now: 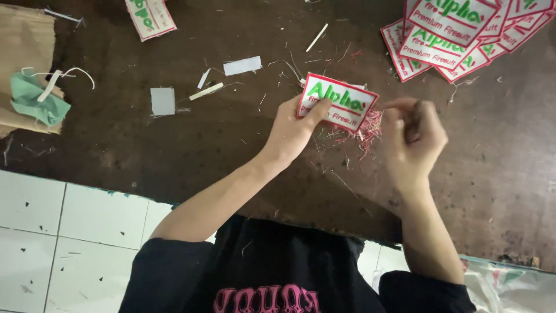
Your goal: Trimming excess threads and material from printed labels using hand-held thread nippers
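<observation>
My left hand (295, 127) pinches a rectangular white embroidered patch (341, 103) with a red border and green lettering, held just above the dark brown table (174, 139). My right hand (414, 136) hovers to the right of the patch with fingers curled around a small dark object that I cannot make out. A small heap of red thread trimmings (368, 130) lies on the table between and below the two hands.
A fanned pile of similar patches (457, 35) lies at the top right, and one more patch (150, 17) at the top left. Paper scraps (163, 101), thread bits, a green face mask (35, 101) and brown cardboard (23, 40) sit to the left. White floor tiles (63, 237) show below the table edge.
</observation>
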